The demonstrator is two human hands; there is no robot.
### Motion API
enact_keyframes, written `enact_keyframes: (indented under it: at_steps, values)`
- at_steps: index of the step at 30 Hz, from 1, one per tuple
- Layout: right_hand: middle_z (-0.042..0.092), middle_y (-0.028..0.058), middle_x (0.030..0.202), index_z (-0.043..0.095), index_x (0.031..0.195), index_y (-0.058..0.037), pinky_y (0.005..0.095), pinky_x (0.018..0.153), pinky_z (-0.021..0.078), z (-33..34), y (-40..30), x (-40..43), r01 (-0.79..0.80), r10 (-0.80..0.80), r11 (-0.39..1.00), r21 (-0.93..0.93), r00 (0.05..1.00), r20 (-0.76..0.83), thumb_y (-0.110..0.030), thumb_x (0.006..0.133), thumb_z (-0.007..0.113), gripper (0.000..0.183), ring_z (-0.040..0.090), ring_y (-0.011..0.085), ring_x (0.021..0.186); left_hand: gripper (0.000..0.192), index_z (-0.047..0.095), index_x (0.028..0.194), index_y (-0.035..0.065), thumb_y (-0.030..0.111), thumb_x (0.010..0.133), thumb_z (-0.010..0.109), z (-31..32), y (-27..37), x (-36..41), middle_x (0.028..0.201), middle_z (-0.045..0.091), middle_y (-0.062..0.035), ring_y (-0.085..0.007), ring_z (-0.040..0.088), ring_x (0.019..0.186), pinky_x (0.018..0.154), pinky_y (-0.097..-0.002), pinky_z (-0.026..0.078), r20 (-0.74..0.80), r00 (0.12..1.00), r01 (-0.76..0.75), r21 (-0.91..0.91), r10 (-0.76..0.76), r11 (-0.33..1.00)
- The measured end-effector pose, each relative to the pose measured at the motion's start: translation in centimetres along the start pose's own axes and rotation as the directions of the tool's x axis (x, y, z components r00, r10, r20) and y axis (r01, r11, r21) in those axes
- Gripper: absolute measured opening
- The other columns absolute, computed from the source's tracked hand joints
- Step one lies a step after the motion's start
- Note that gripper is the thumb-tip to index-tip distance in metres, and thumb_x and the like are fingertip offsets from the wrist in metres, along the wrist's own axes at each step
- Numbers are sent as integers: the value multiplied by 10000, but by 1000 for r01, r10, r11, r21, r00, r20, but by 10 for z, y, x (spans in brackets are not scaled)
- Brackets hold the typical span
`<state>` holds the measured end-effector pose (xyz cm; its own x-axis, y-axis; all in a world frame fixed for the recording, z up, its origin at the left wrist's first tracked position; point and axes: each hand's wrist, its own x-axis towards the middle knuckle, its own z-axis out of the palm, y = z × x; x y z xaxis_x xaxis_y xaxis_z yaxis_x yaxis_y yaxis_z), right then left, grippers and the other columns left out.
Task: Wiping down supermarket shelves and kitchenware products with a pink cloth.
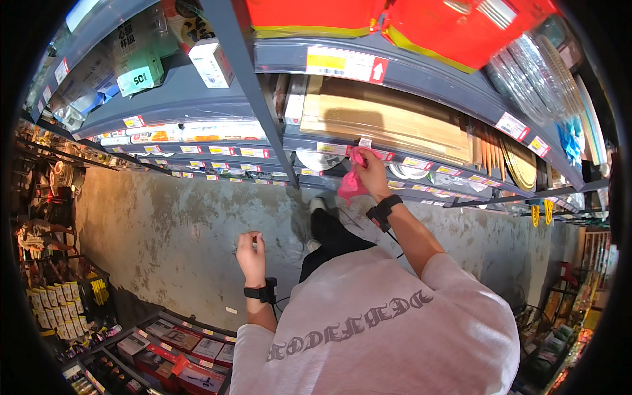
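Note:
My right hand grips a bunched pink cloth against the price-tag strip of a grey shelf. Part of the cloth hangs below the strip. Just behind the hand, light wooden boards, apparently cutting boards, lie on that shelf. Lower down, white round plates or dishes show to the left of the cloth. Over the concrete floor, my left hand is held apart from the shelves, its fingers loosely curled and nothing visible in them. Both wrists wear black straps with small devices.
Red packages sit on the shelf above, beside stacked clear plastic containers. A grey upright post divides the shelving. Behind me on the left stands a display bin of boxed goods. Concrete floor runs along the aisle.

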<state>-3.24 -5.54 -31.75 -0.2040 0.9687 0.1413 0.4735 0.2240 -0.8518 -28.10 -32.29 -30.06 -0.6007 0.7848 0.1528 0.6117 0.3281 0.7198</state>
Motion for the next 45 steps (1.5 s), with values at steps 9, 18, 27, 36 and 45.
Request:
enact_keyframes:
  at_steps: [9, 18, 27, 36, 45]
  values:
    - [633, 174, 831, 647, 1056, -29, 338, 694, 505, 81, -30, 16, 49, -59, 996, 69, 989, 138, -81, 802, 643, 259, 633, 294, 743, 82, 612, 820, 28, 94, 847, 653, -22, -30, 50, 826, 600, -119, -322, 592, 739, 668, -382, 470, 13, 1000, -11, 101, 10, 995]
    - [586, 78, 674, 675, 915, -9, 273, 578, 461, 111, -51, 22, 38, -49, 993, 116, 994, 93, 16, 723, 680, 194, 551, 141, 599, 77, 624, 846, 23, 98, 858, 639, -63, -26, 194, 816, 608, -120, -321, 608, 742, 657, -392, 474, 112, 982, -172, 168, 155, 971]
    - [615, 119, 753, 659, 935, -26, 309, 634, 478, 131, -75, 29, -89, 72, 993, 83, 978, 194, -82, 752, 685, 193, 606, 238, 679, 98, 629, 878, 11, 109, 869, 627, -39, 5, 256, 833, 610, -137, -353, 599, 784, 686, -407, 478, 160, 905, -397, -14, 394, 918]
    - [594, 145, 803, 612, 987, -4, 326, 637, 477, 108, -167, 14, 43, -42, 999, 10, 998, -49, -36, 737, 660, 256, 590, 270, 678, 105, 625, 859, 14, 118, 870, 635, -57, -12, 276, 842, 607, -129, -339, 597, 752, 665, -399, 474, 305, 842, -433, -111, 446, 894]
    - [595, 114, 768, 641, 934, -3, 349, 612, 457, 157, -260, 23, 422, -490, 872, -249, 770, -409, 22, 807, 625, 131, 550, 280, 629, 45, 624, 850, -7, 32, 835, 643, -108, -20, 295, 807, 595, -140, -341, 587, 713, 635, -378, 469, 279, 768, -514, -269, 577, 814]
